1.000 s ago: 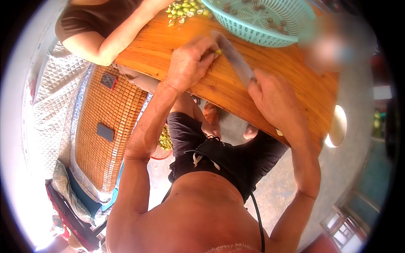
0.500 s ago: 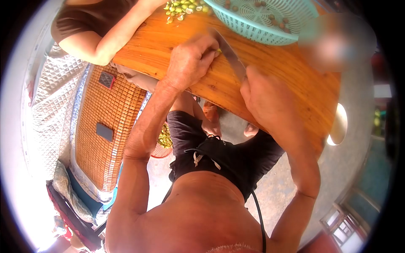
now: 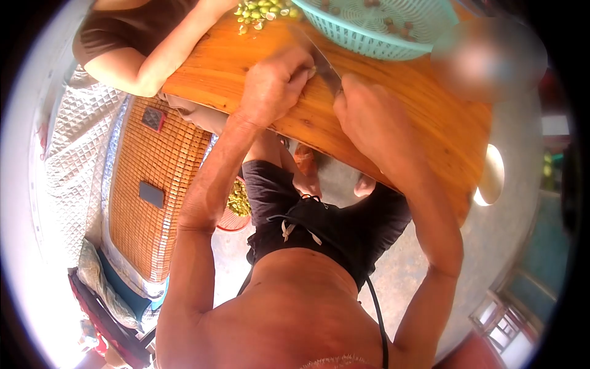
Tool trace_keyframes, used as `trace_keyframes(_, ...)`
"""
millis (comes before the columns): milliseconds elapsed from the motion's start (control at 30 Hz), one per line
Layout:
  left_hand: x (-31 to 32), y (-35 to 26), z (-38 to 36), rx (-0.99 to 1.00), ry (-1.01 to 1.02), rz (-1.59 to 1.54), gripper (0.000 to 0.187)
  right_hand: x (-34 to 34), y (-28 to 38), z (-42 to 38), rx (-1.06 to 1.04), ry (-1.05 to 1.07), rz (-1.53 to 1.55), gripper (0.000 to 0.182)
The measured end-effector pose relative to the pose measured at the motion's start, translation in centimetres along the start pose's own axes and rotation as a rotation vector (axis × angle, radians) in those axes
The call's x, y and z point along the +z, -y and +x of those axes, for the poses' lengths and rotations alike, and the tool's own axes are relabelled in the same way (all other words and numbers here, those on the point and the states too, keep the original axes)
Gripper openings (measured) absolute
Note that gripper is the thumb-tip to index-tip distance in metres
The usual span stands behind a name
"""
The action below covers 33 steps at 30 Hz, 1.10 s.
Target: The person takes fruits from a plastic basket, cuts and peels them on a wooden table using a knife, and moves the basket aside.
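Over the wooden table (image 3: 424, 123), my right hand (image 3: 372, 117) grips the handle of a knife (image 3: 326, 69). Its blade slants up and left, right beside the fingers of my left hand (image 3: 273, 86). Those fingers are pinched together, with a small greenish bit of fruit (image 3: 312, 72) showing at their tips, mostly hidden. Beyond my left hand lies a pile of small green fruits (image 3: 261, 10), some of them split with pale insides. A turquoise plastic basket (image 3: 362, 43) with several round brown nuts (image 3: 402, 29) stands beyond the knife.
Another person's arm (image 3: 160, 58) rests along the table's left side. Below on the left are a red basket (image 3: 233, 221) of green pieces (image 3: 238, 198) and a bed with a woven mat (image 3: 144, 234), a dark phone-like object (image 3: 151, 194) on it.
My right hand and the knife have moved left and slightly up, bringing the blade closer to my left fingers. My left hand stays pinched in nearly the same place.
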State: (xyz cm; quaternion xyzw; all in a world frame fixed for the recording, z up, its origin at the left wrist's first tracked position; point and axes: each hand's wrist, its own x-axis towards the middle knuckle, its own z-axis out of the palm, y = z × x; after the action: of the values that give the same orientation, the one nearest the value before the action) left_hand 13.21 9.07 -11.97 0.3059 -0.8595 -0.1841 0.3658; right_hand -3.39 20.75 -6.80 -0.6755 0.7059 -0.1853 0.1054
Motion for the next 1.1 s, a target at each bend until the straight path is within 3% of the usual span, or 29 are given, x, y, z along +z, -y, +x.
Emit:
trace_keyframes(67, -0.1, 0.1, 0.1, 0.01, -0.022, 0.009, 0.014, -0.2, -0.2, -0.2, -0.022, -0.001, 0.002, 0.017)
trace_keyframes(133, -0.1, 0.1, 0.2, -0.1, 0.009, 0.025, 0.015, -0.6, -0.6, -0.9, -0.037, -0.003, 0.006, 0.018)
trace_keyframes(200, 0.3, 0.8, 0.9, -0.08, -0.029, 0.066, 0.016, -0.9, -1.3, -2.2, 0.102, 0.059, 0.119, 0.022)
trace_keyframes(367, 1.3, 3.1, 4.5, 0.001, -0.127, 0.193, 0.02, -1.5, -3.0, -3.1, 0.11, 0.03, 0.141, 0.022)
trace_keyframes(600, -0.8, 1.8, 2.1, -0.186, -0.117, 0.046, 0.028, -1.9, -3.4, -3.3, 0.114, 0.036, 0.193, 0.022)
trace_keyframes(700, -2.9, 2.1, -0.4, -0.095, -0.009, 0.177, 0.028, -1.3, -3.7, -3.1, 0.099, 0.046, 0.204, 0.022)
trace_keyframes(767, -3.8, 2.1, -1.6, 0.148, 0.026, 0.301, 0.027, -1.3, -3.5, -3.1, 0.105, 0.046, 0.205, 0.022)
trace_keyframes(867, -4.3, 2.6, -2.4, 0.172, 0.016, 0.285, 0.023, -1.1, -3.6, -3.2, 0.074, -0.003, 0.184, 0.022)
trace_keyframes(967, -4.0, 1.6, -2.6, 0.026, 0.03, 0.339, 0.021, -1.0, -3.7, -3.3, 0.017, -0.048, 0.14, 0.022)
trace_keyframes(1100, -3.6, 0.7, -2.3, -0.028, 0.024, 0.348, 0.02, -1.2, -3.5, -3.3, 0.024, -0.048, 0.117, 0.022)
